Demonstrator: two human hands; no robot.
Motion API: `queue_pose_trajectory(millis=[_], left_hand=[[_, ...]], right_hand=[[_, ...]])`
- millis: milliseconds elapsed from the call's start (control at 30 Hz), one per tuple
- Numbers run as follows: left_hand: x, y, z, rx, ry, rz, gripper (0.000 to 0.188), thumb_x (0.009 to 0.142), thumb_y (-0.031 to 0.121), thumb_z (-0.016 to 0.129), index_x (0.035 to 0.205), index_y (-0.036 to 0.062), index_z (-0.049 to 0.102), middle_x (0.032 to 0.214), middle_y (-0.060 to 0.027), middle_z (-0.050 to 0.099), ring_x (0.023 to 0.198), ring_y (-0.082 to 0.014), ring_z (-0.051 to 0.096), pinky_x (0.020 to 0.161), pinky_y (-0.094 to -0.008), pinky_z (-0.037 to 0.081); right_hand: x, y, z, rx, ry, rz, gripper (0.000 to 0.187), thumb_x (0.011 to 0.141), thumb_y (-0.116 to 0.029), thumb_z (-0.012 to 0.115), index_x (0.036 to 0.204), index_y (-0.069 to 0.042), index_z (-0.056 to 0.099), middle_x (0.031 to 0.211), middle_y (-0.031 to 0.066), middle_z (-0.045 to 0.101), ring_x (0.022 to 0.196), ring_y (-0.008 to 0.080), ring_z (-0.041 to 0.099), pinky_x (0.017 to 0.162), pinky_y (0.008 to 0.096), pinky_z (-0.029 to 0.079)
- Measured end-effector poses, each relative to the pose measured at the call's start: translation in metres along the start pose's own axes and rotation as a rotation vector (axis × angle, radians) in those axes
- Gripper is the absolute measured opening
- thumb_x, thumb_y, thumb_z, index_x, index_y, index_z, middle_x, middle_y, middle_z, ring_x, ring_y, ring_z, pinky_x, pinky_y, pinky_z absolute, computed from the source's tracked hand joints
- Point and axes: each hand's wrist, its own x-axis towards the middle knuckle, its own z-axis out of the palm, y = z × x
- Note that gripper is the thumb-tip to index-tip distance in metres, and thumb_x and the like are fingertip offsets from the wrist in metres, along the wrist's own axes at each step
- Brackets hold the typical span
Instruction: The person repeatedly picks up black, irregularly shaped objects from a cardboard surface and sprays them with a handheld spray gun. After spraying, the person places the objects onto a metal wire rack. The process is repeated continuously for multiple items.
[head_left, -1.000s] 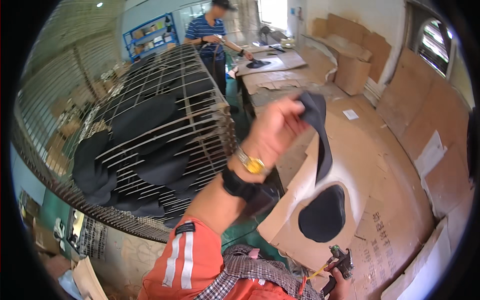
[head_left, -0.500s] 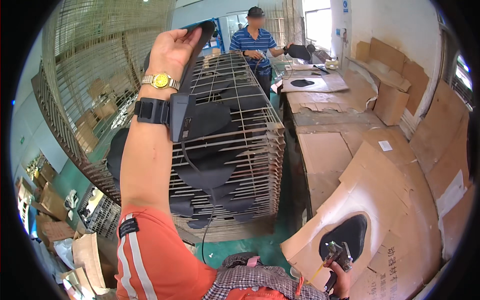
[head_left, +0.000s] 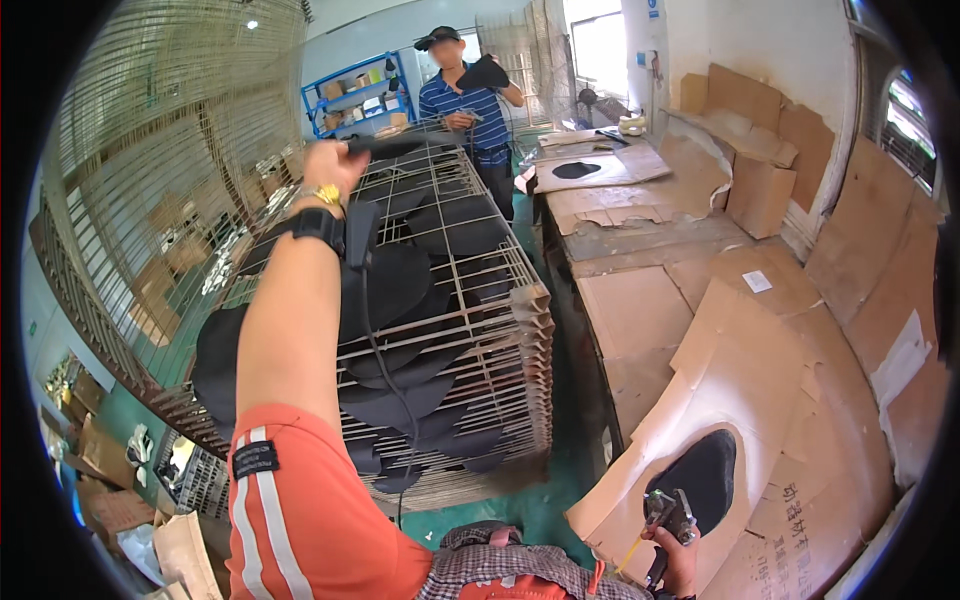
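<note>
My left hand (head_left: 328, 168) reaches out over a stacked wire drying rack (head_left: 537, 310), its fingers closed on the edge of a dark flat piece (head_left: 400, 146) seen nearly edge-on. The piece is just above the top wire shelf; whether it touches the wires I cannot tell. Several similar black rounded pieces (head_left: 395, 285) lie on the shelves below my forearm. At the lower right my right hand (head_left: 680, 562) grips a metal spray gun (head_left: 670, 512). The gun is over another black piece (head_left: 706, 468) lying on a cardboard sheet (head_left: 745, 370) with a pale sprayed ring.
Across the rack a person in a striped shirt (head_left: 455, 103) holds up a black piece (head_left: 483, 73). A cardboard-covered bench (head_left: 635, 310) runs along the right. Raised wire shelves (head_left: 190, 150) stand at the left. Boxes (head_left: 105, 505) sit on the floor at lower left.
My left hand has lowered toward the rack's top, and its piece has tipped from upright to nearly level. The other person has raised their piece. My right hand has hardly moved.
</note>
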Motion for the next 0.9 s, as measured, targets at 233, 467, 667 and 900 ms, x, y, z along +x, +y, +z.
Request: queue_pose_trajectory(millis=[233, 467, 667, 900], left_hand=[[-0.113, 0.020, -0.024, 0.209, 0.146, 0.062, 0.041, 0.087, 0.018, 0.058, 0.123, 0.0014, 0.047, 0.126, -0.0241, 0.043, 0.109, -0.0404, 0.049, 0.094, -0.0517, 0.043], [-0.328, -0.051, 0.002, -0.041, -0.810, 0.017, 0.036, 0.093, 0.013, 0.051, 0.124, -0.0062, 0.051, 0.102, -0.0153, 0.060, 0.093, -0.0299, 0.057, 0.082, -0.0396, 0.049], [-0.397, -0.187, 0.018, 0.059, -0.801, -0.483, 0.029, 0.091, 0.009, 0.052, 0.117, -0.0038, 0.056, 0.088, -0.0120, 0.063, 0.080, -0.0205, 0.062, 0.075, -0.0329, 0.051], [-0.435, -0.310, 0.011, 0.052, -0.767, -0.954, 0.019, 0.091, 0.007, 0.054, 0.108, 0.0023, 0.059, 0.088, -0.0079, 0.067, 0.079, -0.0201, 0.067, 0.073, -0.0319, 0.055]], right_hand=[[-0.002, 0.014, -0.029, -0.005, -0.076, -0.087, 0.028, 0.077, -0.002, 0.062, 0.104, 0.004, 0.061, 0.085, 0.0100, 0.066, 0.076, 0.0199, 0.065, 0.073, 0.0323, 0.052], [-0.077, -0.006, -0.082, -0.131, 0.132, -0.099, 0.035, 0.084, -0.004, 0.064, 0.118, 0.001, 0.055, 0.096, 0.0051, 0.062, 0.086, 0.0147, 0.060, 0.079, 0.0306, 0.051], [-0.177, -0.027, -0.104, -0.134, 0.399, -0.095, 0.038, 0.082, -0.009, 0.065, 0.117, 0.002, 0.054, 0.089, 0.0071, 0.062, 0.079, 0.0159, 0.061, 0.073, 0.0309, 0.051], [-0.238, -0.014, -0.097, -0.168, 0.574, -0.115, 0.039, 0.081, -0.009, 0.066, 0.117, 0.003, 0.056, 0.080, 0.0082, 0.063, 0.074, 0.0165, 0.062, 0.070, 0.0298, 0.051]])
